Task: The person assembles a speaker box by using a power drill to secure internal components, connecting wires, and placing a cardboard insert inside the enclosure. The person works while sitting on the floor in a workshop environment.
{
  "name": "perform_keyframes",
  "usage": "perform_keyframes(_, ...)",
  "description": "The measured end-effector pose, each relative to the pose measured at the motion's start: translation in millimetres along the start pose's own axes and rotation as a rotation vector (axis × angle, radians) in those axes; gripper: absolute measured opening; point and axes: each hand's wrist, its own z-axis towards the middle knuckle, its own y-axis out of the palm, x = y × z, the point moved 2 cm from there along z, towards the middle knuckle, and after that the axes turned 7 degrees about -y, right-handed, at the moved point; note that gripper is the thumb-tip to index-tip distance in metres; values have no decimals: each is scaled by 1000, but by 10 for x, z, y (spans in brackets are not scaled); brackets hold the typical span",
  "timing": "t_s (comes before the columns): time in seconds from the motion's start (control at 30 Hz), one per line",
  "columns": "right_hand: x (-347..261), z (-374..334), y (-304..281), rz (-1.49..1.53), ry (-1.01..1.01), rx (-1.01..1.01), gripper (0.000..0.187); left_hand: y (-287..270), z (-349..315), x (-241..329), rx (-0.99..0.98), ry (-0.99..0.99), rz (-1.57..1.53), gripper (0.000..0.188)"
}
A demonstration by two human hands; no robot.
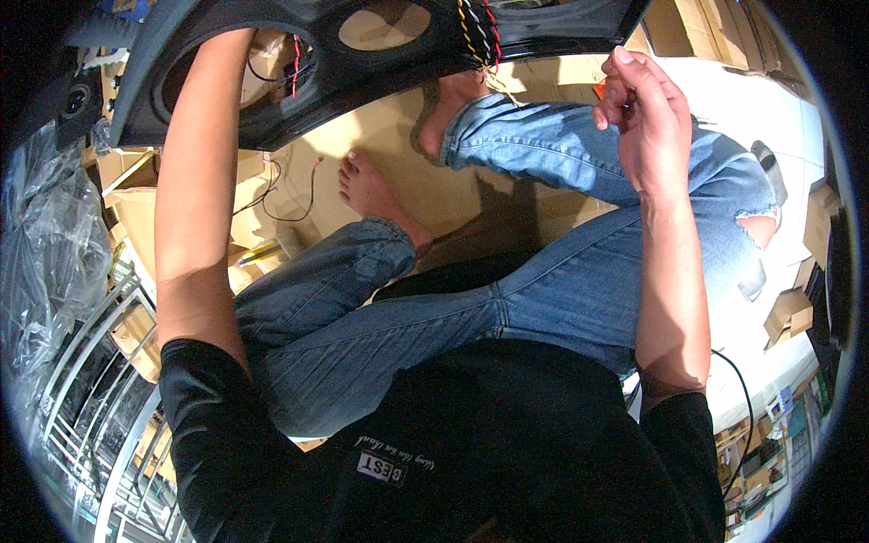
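floor: flattened cardboard sheets (380, 154) under the legs
left side: crinkly clear plastic wrap (50, 235), metal rack (86, 389)
right: small cardboard boxes (789, 312)

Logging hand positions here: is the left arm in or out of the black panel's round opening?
In. The left forearm goes up into the black panel's round opening, which hides the left hand.

Blk panel (380, 63); red/yel/blk wires (478, 32); blue jeans (543, 290).
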Motion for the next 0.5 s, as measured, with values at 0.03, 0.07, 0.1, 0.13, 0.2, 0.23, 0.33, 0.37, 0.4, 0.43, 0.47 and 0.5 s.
perform_keyframes(0.03, -4, 0, -5, -1, 6, 4, 26, 1, 1, 6, -6, 0, 1, 35)
perform_keyframes(0.07, -1, 2, 5, -11, 0, 2, 26, -15, -4, -3, -8, -4, 4, 35)
perform_keyframes(0.1, -6, 1, 5, -25, -6, 4, 26, -11, -4, 0, -11, -6, 7, 35)
perform_keyframes(0.13, -10, 0, 7, -39, -13, 5, 27, -10, -2, -2, -16, -9, 9, 35)
perform_keyframes(0.2, -11, -1, 13, -37, -19, -11, 27, -6, 2, 1, -28, -12, 14, 35)
perform_keyframes(0.23, -10, -1, 6, -37, -21, -19, 27, -4, -1, 0, -26, -14, 14, 35)
perform_keyframes(0.33, -15, -7, 3, -21, -27, -43, 28, -3, -11, 3, -40, -21, 22, 35)
perform_keyframes(0.37, -18, -11, -4, -25, -24, -45, 28, -7, -1, 2, -48, -21, 28, 35)
perform_keyframes(0.4, -23, -8, -15, -25, -22, -47, 27, -19, -11, 12, -46, -20, 32, 36)
perform_keyframes(0.43, -27, -8, -20, -26, -20, -49, 27, -21, -6, 15, -52, -22, 38, 36)
perform_keyframes(0.47, -32, -11, -17, -32, -27, -42, 27, -31, -4, 19, -55, -24, 44, 36)
perform_keyframes(0.5, -30, -14, -7, -42, -34, -31, 27, -17, -1, 11, -62, -24, 47, 36)
